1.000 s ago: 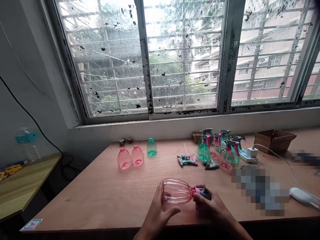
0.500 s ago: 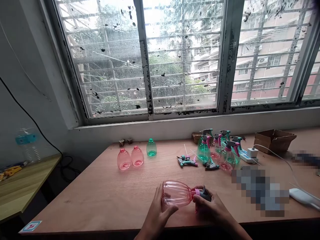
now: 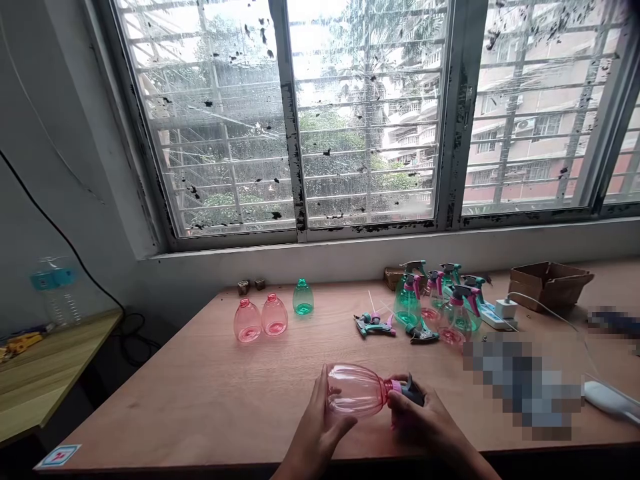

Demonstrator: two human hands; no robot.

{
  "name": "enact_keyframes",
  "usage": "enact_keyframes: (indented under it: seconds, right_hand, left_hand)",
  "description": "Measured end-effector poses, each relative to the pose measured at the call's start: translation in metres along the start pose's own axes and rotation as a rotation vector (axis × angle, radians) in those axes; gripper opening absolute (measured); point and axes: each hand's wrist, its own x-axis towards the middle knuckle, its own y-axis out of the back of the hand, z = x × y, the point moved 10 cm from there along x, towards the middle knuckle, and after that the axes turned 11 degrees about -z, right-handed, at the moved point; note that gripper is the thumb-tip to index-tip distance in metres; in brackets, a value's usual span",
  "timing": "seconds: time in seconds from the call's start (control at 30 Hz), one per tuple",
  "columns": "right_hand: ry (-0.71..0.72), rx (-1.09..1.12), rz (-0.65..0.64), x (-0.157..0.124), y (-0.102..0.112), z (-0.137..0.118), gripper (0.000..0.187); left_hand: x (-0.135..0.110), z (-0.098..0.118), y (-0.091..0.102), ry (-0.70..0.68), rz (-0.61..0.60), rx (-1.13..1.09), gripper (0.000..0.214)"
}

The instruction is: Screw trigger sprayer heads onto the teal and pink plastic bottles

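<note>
A clear pink spray bottle [image 3: 356, 390] lies on its side in the air above the front of the table, neck to the right. Around its base end is my left hand [image 3: 317, 420], thumb along the lower side. My right hand [image 3: 425, 417] grips the grey and pink spray head [image 3: 411, 390] at the bottle's neck; the trigger is partly hidden by the fingers. Two pink bottles without heads [image 3: 261, 319] and one green bottle [image 3: 303, 299] stand further back on the left. Several loose spray heads [image 3: 375, 325] lie beyond my hands.
Several bottles with spray heads fitted [image 3: 407, 303] stand at the back right, beside a power strip [image 3: 497, 317] and an open cardboard box [image 3: 547, 283]. A white cable crosses the right side near a white device [image 3: 607, 399]. The window wall borders the table's back.
Both hands keep hold of the pink bottle and its spray head, almost in the same place. The view has shifted very slightly.
</note>
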Motion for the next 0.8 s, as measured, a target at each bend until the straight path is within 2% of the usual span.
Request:
enact_keyframes:
  seconds: [0.17,0.27,0.37,0.47,0.6,0.7,0.8]
  right_hand:
    - [0.001,-0.003,0.026,0.0008,0.0019,-0.0004,0.045]
    - [0.001,0.001,0.004,0.0006,0.0003,0.0002,0.044]
    - [0.001,0.002,-0.019,0.0004,-0.0022,0.0,0.044]
    - [0.01,-0.01,0.016,0.0004,-0.0001,-0.0013,0.044]
    - [0.031,0.015,0.08,0.0002,0.0034,-0.0017,0.047]
    - [0.027,0.009,0.094,-0.0004,0.003,-0.0011,0.05]
    - [0.017,-0.029,0.101,-0.0017,0.0032,-0.002,0.052]
  left_hand:
    - [-0.0003,0.001,-0.0013,-0.02,0.014,0.061,0.088]
    - [-0.0003,-0.0019,-0.0017,0.001,0.005,0.057,0.097]
    - [0.0005,-0.0024,-0.0009,0.01,0.001,0.06,0.089]
    - [0.0007,0.0005,0.0004,-0.031,0.02,0.097,0.082]
    - [0.0004,-0.0021,-0.0014,-0.039,0.016,0.143,0.086]
    - [-0.0004,-0.0049,-0.0008,-0.004,0.028,0.24,0.094]
    - [-0.0025,0.0014,0.0013,-0.02,0.076,0.38,0.088]
